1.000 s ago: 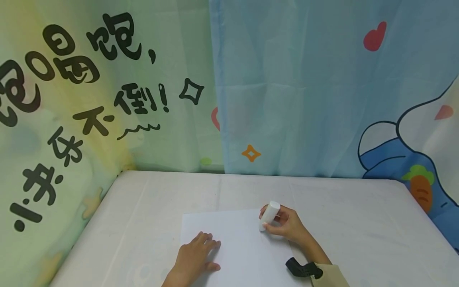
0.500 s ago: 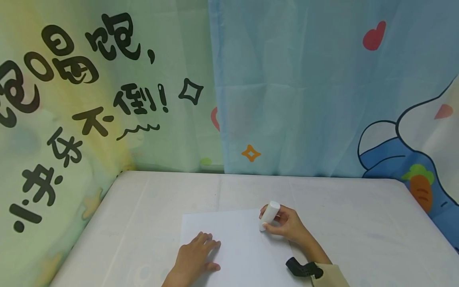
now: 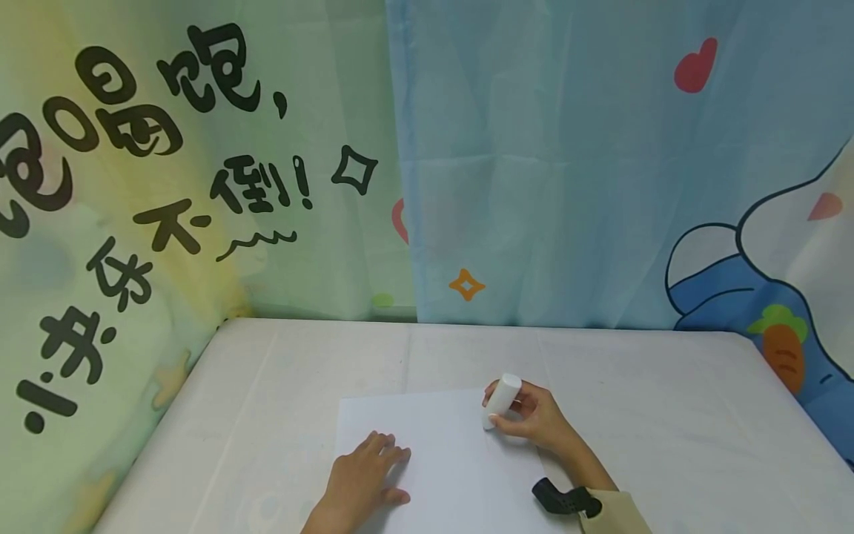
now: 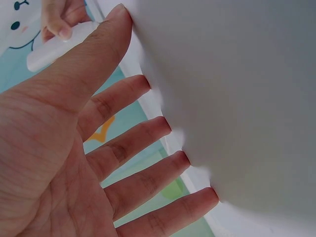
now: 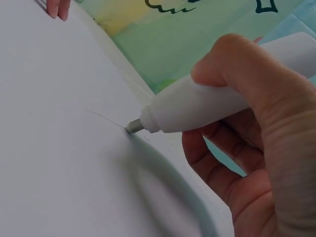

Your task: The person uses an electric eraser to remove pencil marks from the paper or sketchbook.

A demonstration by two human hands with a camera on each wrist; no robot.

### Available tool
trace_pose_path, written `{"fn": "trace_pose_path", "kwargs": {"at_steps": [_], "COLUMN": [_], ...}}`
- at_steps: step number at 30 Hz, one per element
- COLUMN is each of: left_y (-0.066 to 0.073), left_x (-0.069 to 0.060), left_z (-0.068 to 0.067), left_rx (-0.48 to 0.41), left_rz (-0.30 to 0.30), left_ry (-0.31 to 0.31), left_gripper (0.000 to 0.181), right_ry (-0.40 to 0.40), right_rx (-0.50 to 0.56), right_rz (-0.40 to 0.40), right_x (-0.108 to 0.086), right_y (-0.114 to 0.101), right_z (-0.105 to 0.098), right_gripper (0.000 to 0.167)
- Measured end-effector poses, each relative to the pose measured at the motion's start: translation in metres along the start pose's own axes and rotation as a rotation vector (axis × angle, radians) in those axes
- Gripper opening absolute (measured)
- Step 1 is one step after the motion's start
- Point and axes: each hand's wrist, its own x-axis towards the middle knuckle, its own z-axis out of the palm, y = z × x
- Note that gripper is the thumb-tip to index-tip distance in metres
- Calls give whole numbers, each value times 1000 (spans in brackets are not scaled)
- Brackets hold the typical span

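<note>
My right hand [image 3: 534,417] grips a thick white pen-shaped tool [image 3: 502,402] over the upper right of a white sheet of paper [image 3: 440,437]. In the right wrist view the tool's grey metal tip [image 5: 134,126] touches the paper, at the end of a thin faint line [image 5: 104,117]. The thumb and fingers close round its tapered body. My left hand [image 3: 363,475] rests on the left part of the sheet, palm down and fingers spread. Seen from the left wrist, its fingertips [image 4: 177,159] press on the paper and it holds nothing.
The sheet lies on a white-covered table [image 3: 300,363]. Behind the table hang a blue curtain [image 3: 567,185] and a green-yellow cloth [image 3: 320,267] with black lettering. A black wrist strap piece [image 3: 567,498] sits by the right sleeve [image 3: 612,512].
Both hands and the tool stay in the same place on the sheet. Only the head view has shifted very slightly.
</note>
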Motion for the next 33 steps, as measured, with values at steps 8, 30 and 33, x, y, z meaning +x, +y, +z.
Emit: {"fn": "trace_pose_path", "kwargs": {"at_steps": [8, 30, 33], "left_y": [0, -1, -1], "left_x": [0, 0, 0], "left_z": [1, 1, 1], "left_rx": [-30, 9, -6], "left_rz": [-4, 9, 3], "left_ry": [-8, 18, 7], "left_gripper": [57, 56, 56], "right_ry": [-11, -13, -7], "right_rx": [-5, 2, 4], "right_rz": [0, 7, 10], "right_x": [0, 0, -1], "right_y": [-1, 1, 2], "right_z": [-1, 0, 0], "right_gripper": [35, 37, 37]}}
